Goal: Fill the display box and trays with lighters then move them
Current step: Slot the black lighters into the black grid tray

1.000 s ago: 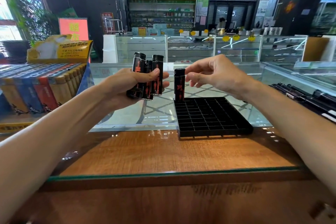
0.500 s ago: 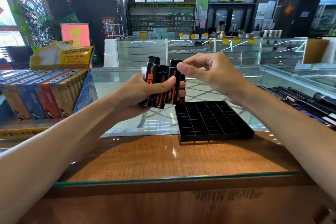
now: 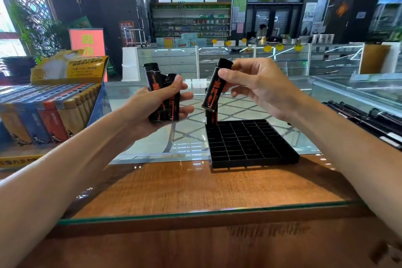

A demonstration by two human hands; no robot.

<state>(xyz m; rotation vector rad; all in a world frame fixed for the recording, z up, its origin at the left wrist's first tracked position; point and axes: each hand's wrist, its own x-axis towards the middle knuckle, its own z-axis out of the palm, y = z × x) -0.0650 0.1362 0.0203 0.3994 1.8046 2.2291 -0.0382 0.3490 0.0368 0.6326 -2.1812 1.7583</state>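
Left hand (image 3: 150,109) – fingers and thumb curled round a small bundle of black plastic lighters (image 3: 162,93) with red print, held upright. Right hand (image 3: 261,89) – thumb and forefinger pinching a single matching black lighter (image 3: 215,87), tilted with its base toward the left hand; remaining fingers loosely spread. Beneath the right hand, a black plastic gridded tray (image 3: 250,143) lies on the glass-topped wooden counter (image 3: 195,191). One standing lighter (image 3: 210,118) occupies the tray's far corner on the left-hand side. Beyond the left hand, to its outer side, is a yellow cardboard display box (image 3: 71,69) of coloured lighters.
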